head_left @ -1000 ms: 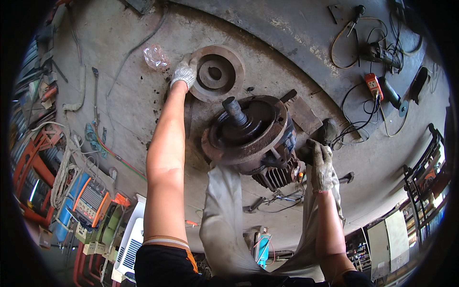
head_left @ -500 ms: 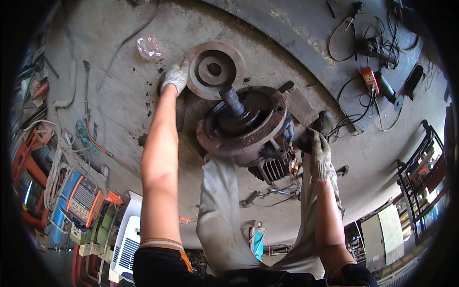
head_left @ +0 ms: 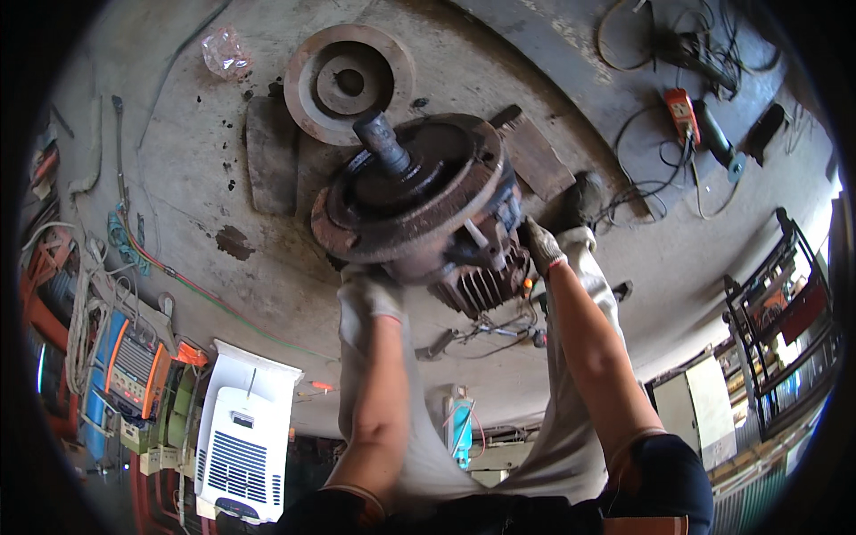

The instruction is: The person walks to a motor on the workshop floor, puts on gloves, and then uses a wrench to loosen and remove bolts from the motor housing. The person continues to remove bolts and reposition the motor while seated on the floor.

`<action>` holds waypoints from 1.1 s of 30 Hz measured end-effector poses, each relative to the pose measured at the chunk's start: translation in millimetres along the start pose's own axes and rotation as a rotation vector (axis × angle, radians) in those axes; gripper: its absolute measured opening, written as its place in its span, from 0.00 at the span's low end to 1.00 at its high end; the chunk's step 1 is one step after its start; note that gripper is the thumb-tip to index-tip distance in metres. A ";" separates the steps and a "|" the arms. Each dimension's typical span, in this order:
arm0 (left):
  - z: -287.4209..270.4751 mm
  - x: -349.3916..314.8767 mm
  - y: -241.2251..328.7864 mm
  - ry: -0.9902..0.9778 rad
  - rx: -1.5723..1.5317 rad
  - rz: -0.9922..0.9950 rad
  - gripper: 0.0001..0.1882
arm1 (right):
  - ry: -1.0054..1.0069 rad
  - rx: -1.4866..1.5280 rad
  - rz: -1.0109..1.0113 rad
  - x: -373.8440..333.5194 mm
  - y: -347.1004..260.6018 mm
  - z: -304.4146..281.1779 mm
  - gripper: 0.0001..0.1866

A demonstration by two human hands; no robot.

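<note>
A large, rusty electric motor [head_left: 446, 236] stands on the floor between my legs, its round flange and thick shaft [head_left: 382, 143] tilted upward. My left hand [head_left: 373, 292], in a light work glove, is at the near left underside of the flange; motion blur and the flange hide its fingers. On the motor's right side, my gloved right hand [head_left: 543, 247] presses in with its fingers together, gripping the housing; the fingertips are partly hidden. Just beyond the flange, a round metal disc with a stepped hub and centre hole [head_left: 392, 92] lies flat on the floor.
Flat metal plates lie left [head_left: 272, 160] and right [head_left: 538, 159] of the motor. Crumpled clear plastic [head_left: 226, 53] lies far left. At right are an orange socket box [head_left: 682, 116], an angle grinder [head_left: 720, 143] and tangled cables. A white machine [head_left: 242, 437] stands near left.
My left hand has left the round disc and come back to the motor's near left side. My right hand has shifted up against the housing. The view has moved, too.
</note>
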State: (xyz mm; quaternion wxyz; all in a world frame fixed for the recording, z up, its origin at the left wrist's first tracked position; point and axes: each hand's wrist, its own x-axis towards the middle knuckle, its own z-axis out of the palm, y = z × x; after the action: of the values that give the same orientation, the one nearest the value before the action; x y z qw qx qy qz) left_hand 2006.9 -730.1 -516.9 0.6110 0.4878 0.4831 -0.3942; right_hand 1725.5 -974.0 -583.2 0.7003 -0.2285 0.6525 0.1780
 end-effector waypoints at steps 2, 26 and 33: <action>-25.8 0.7 -48.8 0.091 -0.134 -0.198 0.33 | -0.051 -0.328 -0.175 19.9 15.2 -6.5 0.27; -44.2 41.0 -99.3 0.155 0.001 -0.232 0.33 | -0.166 0.098 0.072 30.2 7.9 11.7 0.25; -36.5 28.8 -104.7 0.146 0.004 -0.254 0.33 | -0.179 0.155 0.070 14.4 -3.6 15.6 0.25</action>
State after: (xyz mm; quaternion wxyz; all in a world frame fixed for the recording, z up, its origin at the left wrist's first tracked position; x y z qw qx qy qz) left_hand 1906.0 -717.0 -569.6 0.5185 0.4512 0.5833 -0.4329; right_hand 1741.6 -969.1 -596.5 0.7646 -0.1341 0.6067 0.1711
